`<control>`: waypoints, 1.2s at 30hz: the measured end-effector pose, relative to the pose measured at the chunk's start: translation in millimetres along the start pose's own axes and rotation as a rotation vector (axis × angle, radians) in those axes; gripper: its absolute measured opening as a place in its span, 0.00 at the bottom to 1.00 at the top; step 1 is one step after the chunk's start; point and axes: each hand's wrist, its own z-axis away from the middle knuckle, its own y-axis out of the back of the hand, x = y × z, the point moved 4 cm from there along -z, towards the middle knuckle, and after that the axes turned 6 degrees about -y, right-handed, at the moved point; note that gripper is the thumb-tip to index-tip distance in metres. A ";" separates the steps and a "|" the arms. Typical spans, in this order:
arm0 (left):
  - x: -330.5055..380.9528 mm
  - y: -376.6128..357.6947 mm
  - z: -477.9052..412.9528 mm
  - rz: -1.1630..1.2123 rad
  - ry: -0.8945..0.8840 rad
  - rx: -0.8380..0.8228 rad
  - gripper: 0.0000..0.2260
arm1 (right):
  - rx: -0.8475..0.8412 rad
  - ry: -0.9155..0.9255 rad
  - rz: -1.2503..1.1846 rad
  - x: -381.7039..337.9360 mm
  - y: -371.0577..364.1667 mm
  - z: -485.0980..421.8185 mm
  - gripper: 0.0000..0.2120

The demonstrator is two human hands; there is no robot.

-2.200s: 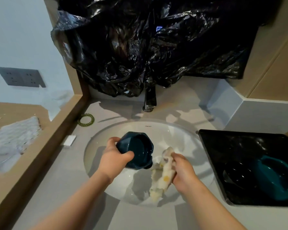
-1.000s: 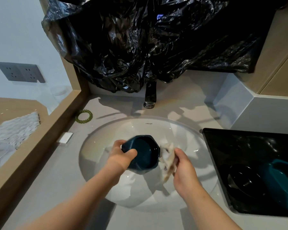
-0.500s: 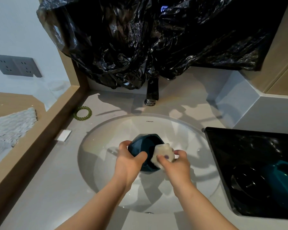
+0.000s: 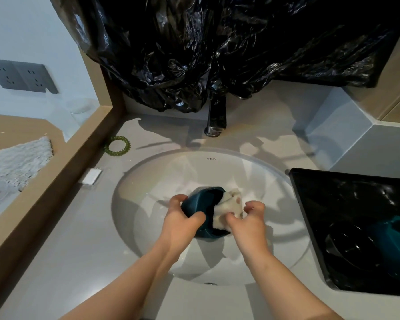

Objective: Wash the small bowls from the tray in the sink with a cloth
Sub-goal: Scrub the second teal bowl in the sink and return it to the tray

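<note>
A small dark teal faceted bowl is held over the white sink, tilted with its opening toward the right. My left hand grips its left wall, thumb on the near rim. My right hand pinches a cream cloth that is bunched into the bowl's opening. At the right a black tray holds a teal dish and a dark bowl.
A black faucet stands behind the sink under a hanging black plastic bag. A green coil hair tie and a small white block lie on the counter at the left, beside a wooden ledge.
My right hand brought the hanging cloth up from beside the bowl and pushed it into the opening. The bowl sank a little lower over the sink while my left hand kept its grip.
</note>
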 end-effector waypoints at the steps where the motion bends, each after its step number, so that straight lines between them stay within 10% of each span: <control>1: 2.3 -1.1 2.4 -0.043 -0.034 -0.020 0.21 | -0.045 -0.043 0.042 1.2 -2.8 -1.9 0.21; 7: 10.0 -6.8 5.6 -0.264 -0.196 -0.113 0.19 | -0.122 -0.185 0.158 6.3 -1.2 -14.6 0.13; 16: 20.4 -15.0 -5.6 -0.495 -0.183 -0.302 0.06 | -0.082 0.852 0.656 -42.5 -11.2 14.2 0.14; 21: 16.1 -11.3 -6.7 -0.373 -0.195 -0.101 0.08 | -0.028 0.477 0.633 -33.7 -10.7 -7.9 0.12; 28: 8.7 -7.5 -7.5 -0.372 -0.230 0.092 0.15 | -0.153 -0.395 -0.159 25.9 -27.6 -13.6 0.12; 36: 3.9 -9.1 -6.0 -0.396 -0.252 -0.066 0.14 | 0.112 0.278 0.450 -11.3 -13.3 -11.3 0.07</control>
